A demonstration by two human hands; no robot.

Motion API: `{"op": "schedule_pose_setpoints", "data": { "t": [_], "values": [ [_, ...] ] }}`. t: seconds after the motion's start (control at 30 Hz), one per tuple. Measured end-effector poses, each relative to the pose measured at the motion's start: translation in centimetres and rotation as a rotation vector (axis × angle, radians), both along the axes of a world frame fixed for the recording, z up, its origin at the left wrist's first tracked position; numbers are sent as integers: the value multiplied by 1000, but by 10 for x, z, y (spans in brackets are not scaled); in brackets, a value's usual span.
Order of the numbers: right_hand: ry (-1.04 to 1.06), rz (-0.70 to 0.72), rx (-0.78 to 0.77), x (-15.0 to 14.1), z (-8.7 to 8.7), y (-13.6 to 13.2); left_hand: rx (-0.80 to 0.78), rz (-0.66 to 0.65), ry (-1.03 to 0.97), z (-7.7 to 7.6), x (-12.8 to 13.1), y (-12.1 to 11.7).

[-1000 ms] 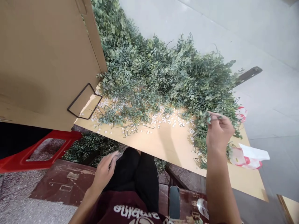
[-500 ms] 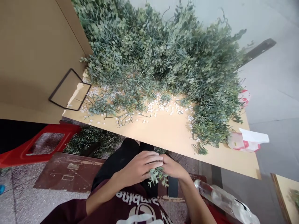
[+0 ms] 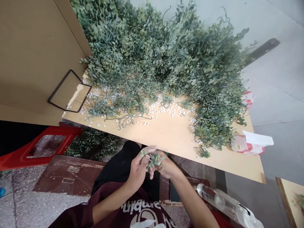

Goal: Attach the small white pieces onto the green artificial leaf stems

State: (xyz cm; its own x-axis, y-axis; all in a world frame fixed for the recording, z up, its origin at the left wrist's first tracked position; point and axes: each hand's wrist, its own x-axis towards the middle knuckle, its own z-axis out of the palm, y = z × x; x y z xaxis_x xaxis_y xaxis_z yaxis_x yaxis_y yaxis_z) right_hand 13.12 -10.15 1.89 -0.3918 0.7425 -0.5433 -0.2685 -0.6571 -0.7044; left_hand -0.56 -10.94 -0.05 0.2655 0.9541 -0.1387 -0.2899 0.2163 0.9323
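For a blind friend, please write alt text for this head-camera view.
A person's left hand and right hand hold a small green leafy sprig beside a pale tan board heaped with green foliage.

Left hand [image 3: 137,169], right hand [image 3: 168,167], cupped close together — both curled inward

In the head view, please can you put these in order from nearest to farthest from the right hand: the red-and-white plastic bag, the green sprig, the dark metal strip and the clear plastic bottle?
From the right hand:
1. Green sprig: in the hands, touching it.
2. Clear plastic bottle: lower right, below the table edge.
3. Red-and-white plastic bag: right end of the table.
4. Dark metal strip: upper right, beyond the foliage.
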Motion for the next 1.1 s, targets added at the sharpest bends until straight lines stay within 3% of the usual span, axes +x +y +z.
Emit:
{"op": "schedule_pose_setpoints", "data": {
  "t": [0.13,0.3,0.37,0.57,0.77,0.83,0.93,1.1],
  "values": [
    [-265,-212,251,2,7,4,140,113,170,-3,-5,11],
    [-414,-25,419,6,3,-5,-116,97,94,-20,-16,17],
    [-426,-53,421,2,-4,-9,-189,88,42,-27,-17,16],
    [-486,-429,308,-7,-28,-12,-155,65,-159,-25,-8,7],
    [-599,-594,323,-2,-27,-10,-97,39,-241,-24,-4,8],
    [-619,-583,353,-2,-23,-11,-51,5,-236,-25,-3,12],
    [-620,-449,361,-4,-15,-13,-3,-112,-144,-25,-1,16],
    [-456,-245,318,-7,-9,-17,-170,-291,-51,-19,-1,18]
  ]
}}
